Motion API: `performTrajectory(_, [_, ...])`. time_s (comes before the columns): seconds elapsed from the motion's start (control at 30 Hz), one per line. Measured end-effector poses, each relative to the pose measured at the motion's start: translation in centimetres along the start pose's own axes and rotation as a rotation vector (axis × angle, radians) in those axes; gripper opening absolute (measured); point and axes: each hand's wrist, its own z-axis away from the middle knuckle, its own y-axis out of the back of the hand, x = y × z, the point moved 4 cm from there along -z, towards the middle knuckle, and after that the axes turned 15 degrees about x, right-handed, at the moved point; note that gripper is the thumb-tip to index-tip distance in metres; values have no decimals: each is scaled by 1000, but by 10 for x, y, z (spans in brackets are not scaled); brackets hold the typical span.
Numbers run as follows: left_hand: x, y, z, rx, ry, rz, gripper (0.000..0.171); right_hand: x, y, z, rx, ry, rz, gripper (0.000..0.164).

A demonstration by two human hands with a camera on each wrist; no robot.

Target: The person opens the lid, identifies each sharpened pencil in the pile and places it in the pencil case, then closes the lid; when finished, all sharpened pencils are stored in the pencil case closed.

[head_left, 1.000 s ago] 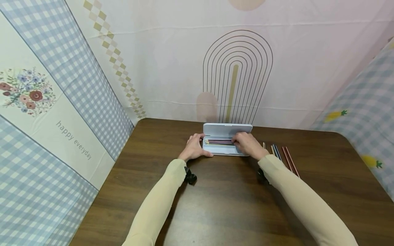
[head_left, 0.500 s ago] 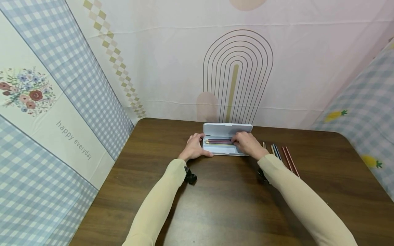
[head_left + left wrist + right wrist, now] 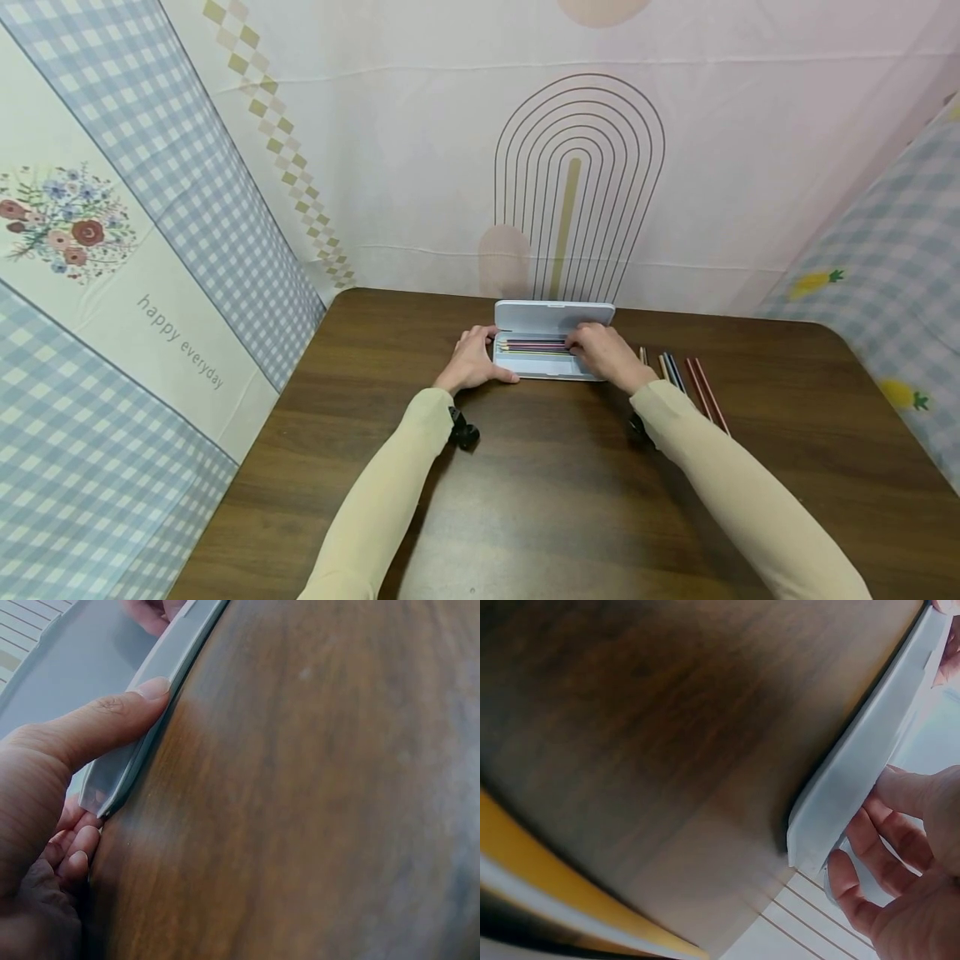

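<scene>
A pale pencil case lies on the table with its hinged lid raised at the back. Several colored pencils lie lengthwise inside, light wooden ends toward the left. My left hand grips the case's left end; in the left wrist view its thumb presses along the front rim while the other fingers wrap the corner. My right hand reaches into the right half, fingers curled at the pencils' right ends, which it covers. From the right wrist view, the case wall hides those fingertips.
More colored pencils lie loose right of the case: two reddish ones, a dark blue group and light-colored ones partly behind the right wrist. A patterned cloth wall rises behind the brown table.
The pencils inside the case have shifted slightly, showing more of their colors near the right fingertips. Both hands and the case stay in nearly the same place.
</scene>
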Motion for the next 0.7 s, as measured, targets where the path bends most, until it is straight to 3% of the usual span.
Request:
performTrajectory(0.37, [2, 0, -1, -2, -2, 0, 102, 4, 17, 14, 104, -33, -98, 15])
performTrajectory(0.7, [-1, -1, -1, 7, 1, 2, 101, 5, 40, 34, 127, -141, -133, 19])
